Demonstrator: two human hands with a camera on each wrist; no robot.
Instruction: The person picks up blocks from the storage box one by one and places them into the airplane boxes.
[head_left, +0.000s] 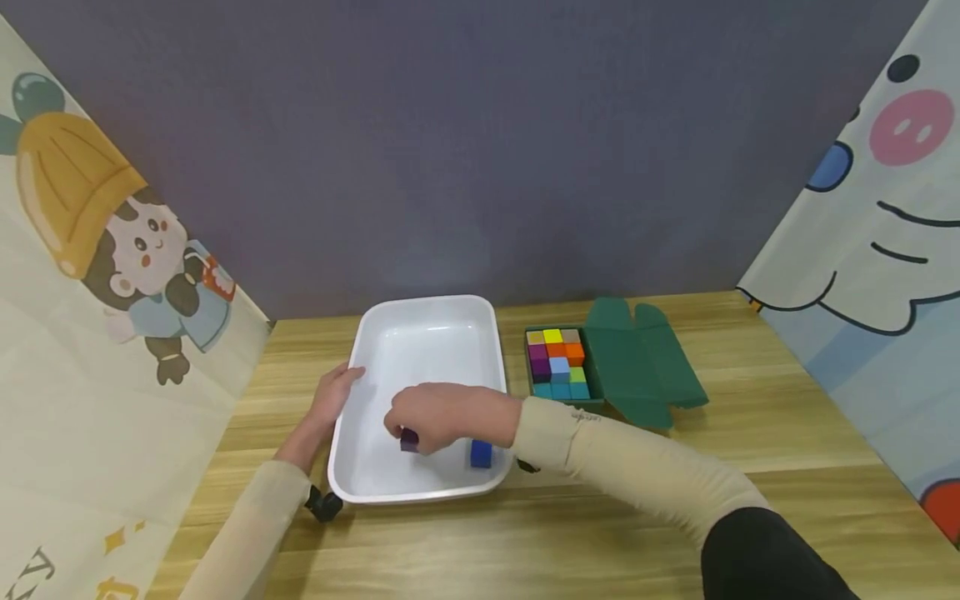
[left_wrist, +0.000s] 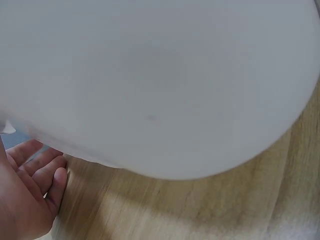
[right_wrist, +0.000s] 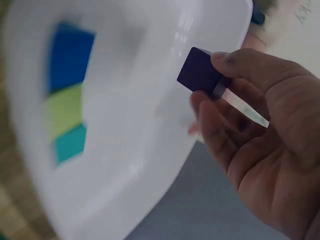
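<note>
A white rectangular tray [head_left: 420,310] rests on the wooden table. My left hand [head_left: 337,396] holds its left rim; in the left wrist view the fingers [left_wrist: 45,167] lie against the tray's outer side, partly hidden by it. Over the tray, my right hand [head_left: 435,414] pinches a dark purple cube [right_wrist: 199,70] between thumb and fingers. A blue cube [head_left: 481,454] sits inside the tray near its right front corner. The right wrist view also shows a yellow-green cube [right_wrist: 65,111] and a teal cube [right_wrist: 70,143] beside the blue one; my right forearm hides both in the head view.
To the tray's right stands a green box [head_left: 595,379] holding several coloured cubes [head_left: 558,367], its lid [head_left: 637,362] folded open to the right. A dark grey panel [head_left: 465,150] rises behind the table. Printed sheets flank both sides.
</note>
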